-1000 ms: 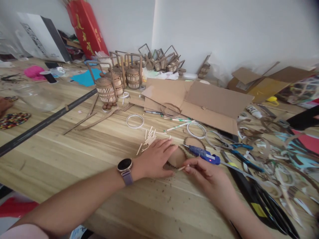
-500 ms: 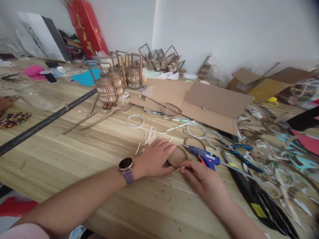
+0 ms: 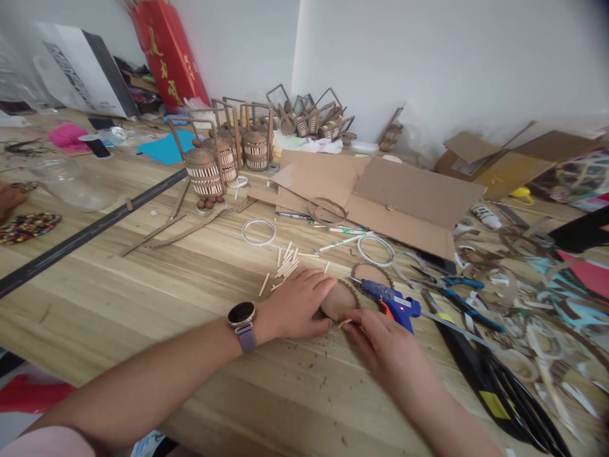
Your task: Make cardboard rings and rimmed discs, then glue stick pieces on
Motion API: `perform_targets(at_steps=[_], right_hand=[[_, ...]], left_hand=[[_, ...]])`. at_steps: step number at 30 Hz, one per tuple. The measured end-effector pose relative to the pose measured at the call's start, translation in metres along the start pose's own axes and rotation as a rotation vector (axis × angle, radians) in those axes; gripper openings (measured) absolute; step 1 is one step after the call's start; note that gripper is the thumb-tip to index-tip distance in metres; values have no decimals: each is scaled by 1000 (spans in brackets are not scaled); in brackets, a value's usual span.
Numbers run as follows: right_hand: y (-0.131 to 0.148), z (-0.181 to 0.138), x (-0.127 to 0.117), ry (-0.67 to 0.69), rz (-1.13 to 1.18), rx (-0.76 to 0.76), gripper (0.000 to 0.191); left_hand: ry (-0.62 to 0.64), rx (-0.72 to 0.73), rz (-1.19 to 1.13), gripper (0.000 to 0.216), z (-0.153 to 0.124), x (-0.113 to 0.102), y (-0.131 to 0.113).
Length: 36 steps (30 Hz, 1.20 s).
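Observation:
My left hand point(image 3: 304, 303), with a watch on its wrist, curls round the left side of a round brown disc point(image 3: 340, 298) with a notched rim and steadies it on the table. My right hand point(image 3: 373, 333) pinches a short pale stick point(image 3: 344, 323) at the disc's near edge. Just beyond my left fingers lies a loose pile of pale sticks point(image 3: 287, 261). A blue glue gun point(image 3: 392, 298) with a small red light rests right of the disc. Behind its nozzle is a second notched disc point(image 3: 372, 274), partly covered.
Finished small baskets point(image 3: 204, 171) with tall handles stand at the back left. Flattened cardboard point(image 3: 404, 190) lies behind the white tape rings point(image 3: 375, 249). Pliers point(image 3: 469, 298), a black bundle point(image 3: 495, 381) and strip scraps crowd the right. Another person's hand point(image 3: 9, 198) shows at far left.
The view has shifted very slightly. My right hand has turned a little over the stick at the disc's edge; my left hand stays in place.

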State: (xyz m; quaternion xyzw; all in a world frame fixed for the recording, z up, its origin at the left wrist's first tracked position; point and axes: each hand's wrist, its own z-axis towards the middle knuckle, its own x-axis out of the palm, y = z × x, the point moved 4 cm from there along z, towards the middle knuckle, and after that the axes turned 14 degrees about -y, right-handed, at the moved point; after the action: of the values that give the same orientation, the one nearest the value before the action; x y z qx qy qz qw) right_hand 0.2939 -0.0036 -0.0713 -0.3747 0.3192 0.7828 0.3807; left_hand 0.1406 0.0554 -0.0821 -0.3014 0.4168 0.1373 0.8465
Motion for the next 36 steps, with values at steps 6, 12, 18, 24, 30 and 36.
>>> perform_targets(at_steps=[6,12,18,24,30,36], right_hand=[[8,0,1,-134,-67,-134,21],[11,1,2,-174,-108,-191,22],[11,-2,4,-166,-114,-201,21],[11,2,3,-149,-89,-195,21],[8,4,-1,-84,-3,-158,19],[25,4,-15,-39,41,-227,22]], left_hand=[[-13,-8,-45,50,2,-1,-1],[-9,-15,-72,46,3,-2,-2],[0,-10,-46,44,4,-4,-3],[35,-4,3,52,3,-3,-2],[122,-33,175,89,-12,-20,5],[223,-295,400,89,-38,-35,27]])
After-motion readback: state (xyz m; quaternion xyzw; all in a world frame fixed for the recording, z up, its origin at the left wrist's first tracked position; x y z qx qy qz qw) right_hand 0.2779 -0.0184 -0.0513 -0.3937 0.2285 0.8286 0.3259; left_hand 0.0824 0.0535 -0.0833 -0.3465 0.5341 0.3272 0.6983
